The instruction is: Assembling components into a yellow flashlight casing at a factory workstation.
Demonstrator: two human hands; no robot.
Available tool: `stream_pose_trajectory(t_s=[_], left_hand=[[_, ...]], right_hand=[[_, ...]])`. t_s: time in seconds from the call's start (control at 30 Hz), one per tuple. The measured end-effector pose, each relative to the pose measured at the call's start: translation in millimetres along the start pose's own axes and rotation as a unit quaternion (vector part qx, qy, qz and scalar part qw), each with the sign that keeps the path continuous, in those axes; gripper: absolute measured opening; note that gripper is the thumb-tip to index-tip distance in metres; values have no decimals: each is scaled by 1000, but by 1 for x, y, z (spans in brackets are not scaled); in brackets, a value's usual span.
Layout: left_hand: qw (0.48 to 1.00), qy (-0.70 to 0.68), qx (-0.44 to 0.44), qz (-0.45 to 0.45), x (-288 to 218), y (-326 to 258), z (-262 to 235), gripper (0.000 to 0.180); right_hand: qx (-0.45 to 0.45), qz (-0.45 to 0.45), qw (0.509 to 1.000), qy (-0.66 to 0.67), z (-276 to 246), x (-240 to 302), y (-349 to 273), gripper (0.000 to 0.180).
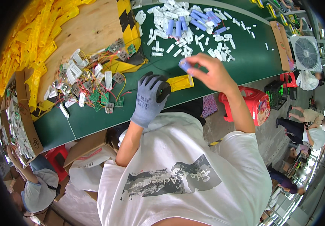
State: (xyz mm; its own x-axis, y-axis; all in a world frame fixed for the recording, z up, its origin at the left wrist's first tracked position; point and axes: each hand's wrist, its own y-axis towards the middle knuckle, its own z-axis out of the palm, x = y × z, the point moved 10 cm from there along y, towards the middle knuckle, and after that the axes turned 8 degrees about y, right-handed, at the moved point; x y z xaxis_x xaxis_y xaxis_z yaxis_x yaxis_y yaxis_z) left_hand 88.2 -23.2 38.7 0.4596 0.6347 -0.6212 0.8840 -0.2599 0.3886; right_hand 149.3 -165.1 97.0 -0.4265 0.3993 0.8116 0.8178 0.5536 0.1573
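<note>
My left hand [152,96], in a grey glove with black fingertips, grips the left end of a yellow plastic holder [180,82] lying on the green table [245,60]. My bare right hand [208,71] hovers just above the holder's right end and pinches a small blue cylindrical cell [185,64] between the fingers. More blue cells [192,20] lie mixed with white plastic pieces [170,26] farther back on the table.
Small circuit boards with coloured wires [91,84] are heaped at the left. Yellow plastic parts [30,34] pile along a wooden board. Cardboard boxes [21,124], red stools [253,103], a fan [306,52] and other people stand around the table.
</note>
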Motion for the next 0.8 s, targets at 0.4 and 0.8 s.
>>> stream_pose_trajectory(t_s=[0.4, 0.8], left_hand=[[1000, 16, 11, 9, -4, 0, 0, 31], [1000, 0, 16, -16, 2, -3, 2, 31]], right_hand=[[-144, 60, 928, 338, 37, -57, -48, 24], [-21, -164, 982, -86, 43, -11, -38, 23]])
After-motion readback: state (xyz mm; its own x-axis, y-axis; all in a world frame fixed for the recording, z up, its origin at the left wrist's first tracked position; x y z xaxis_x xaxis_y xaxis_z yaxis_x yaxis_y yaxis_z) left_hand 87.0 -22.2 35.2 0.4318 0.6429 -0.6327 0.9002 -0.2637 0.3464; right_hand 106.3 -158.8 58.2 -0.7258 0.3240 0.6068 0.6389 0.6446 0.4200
